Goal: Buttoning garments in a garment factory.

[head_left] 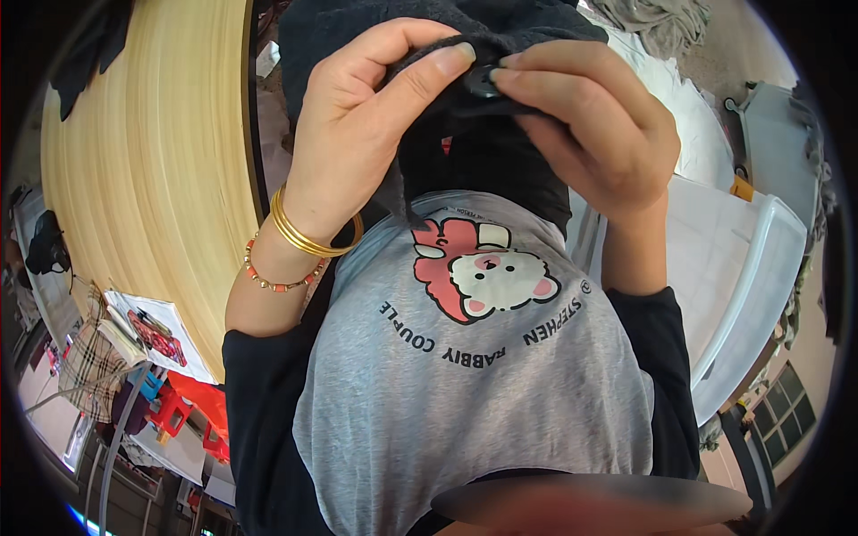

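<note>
A dark, almost black garment (527, 22) is spread over my lap, and its edge is raised between both hands. My left hand (371, 94) pinches that edge, thumb on top and fingers folded behind the cloth. On the fabric sits a dark round button (483, 83), just right of my left thumb tip. The thumb and forefinger of my right hand (594, 116) are closed at the button's right side, gripping it. A strip of the dark cloth hangs down from between my hands toward my grey shirt.
To my left runs a light wood-grain table (152, 161) with a dark edge; a printed sheet (165, 330) lies near its lower end. At right stands a white plastic bin (742, 277). White cloth (693, 116) and a grey cloth heap (666, 22) lie beyond. Red stools (170, 411) stand lower left.
</note>
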A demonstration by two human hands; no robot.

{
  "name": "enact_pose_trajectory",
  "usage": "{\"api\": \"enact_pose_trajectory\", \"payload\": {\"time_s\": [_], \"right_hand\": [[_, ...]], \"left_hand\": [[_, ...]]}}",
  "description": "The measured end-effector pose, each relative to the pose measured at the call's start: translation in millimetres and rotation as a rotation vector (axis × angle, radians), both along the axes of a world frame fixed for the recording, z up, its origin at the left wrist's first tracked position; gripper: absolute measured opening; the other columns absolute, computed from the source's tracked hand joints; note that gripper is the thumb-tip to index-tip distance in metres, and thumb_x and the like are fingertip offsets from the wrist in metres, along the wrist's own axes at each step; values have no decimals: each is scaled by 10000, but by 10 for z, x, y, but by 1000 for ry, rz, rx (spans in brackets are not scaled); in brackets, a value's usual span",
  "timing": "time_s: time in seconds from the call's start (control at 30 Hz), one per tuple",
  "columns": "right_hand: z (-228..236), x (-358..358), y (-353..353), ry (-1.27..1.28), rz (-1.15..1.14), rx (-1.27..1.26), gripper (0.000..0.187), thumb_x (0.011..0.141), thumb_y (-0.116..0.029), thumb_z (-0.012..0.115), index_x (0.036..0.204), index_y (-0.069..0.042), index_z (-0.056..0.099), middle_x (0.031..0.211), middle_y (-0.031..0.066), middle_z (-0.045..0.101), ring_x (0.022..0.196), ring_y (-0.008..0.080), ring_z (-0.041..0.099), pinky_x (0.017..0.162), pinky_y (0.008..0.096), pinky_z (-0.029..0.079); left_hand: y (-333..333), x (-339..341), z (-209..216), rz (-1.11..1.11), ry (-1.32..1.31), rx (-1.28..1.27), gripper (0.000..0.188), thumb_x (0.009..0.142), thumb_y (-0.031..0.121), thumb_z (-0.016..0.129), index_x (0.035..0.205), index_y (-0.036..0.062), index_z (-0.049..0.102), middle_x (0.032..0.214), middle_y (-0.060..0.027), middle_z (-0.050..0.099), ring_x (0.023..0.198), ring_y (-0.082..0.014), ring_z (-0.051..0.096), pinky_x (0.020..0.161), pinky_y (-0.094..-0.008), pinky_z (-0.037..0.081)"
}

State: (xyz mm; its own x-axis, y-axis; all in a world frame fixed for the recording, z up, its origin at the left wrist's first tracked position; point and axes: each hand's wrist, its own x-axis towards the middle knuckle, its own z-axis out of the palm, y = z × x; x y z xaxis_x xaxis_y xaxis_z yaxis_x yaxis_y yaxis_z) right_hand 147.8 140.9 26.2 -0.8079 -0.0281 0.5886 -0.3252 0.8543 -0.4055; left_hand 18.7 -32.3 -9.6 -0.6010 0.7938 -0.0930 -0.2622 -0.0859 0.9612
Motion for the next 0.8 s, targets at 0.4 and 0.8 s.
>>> {"api": "enact_pose_trajectory", "payload": {"time_s": [0.4,0.8], "right_hand": [[-162,-108,-15,39,-74,-73,289,616,95,744,885,-3,705,835,87,650,703,158,636,593,238,496],[-42,-189,-5,-105,-41,-263,244,654,72,749,855,-31,656,870,84,617,713,209,629,614,268,489]], "left_hand": [[114,94,-67,56,542,-50,401,781,6,790,1138,12,607,1036,-23,671,929,-83,636,818,-223,522],[168,169,148,226,575,-163,236,767,64,762,954,-6,637,867,-89,650,760,-144,620,707,-267,502]]}}
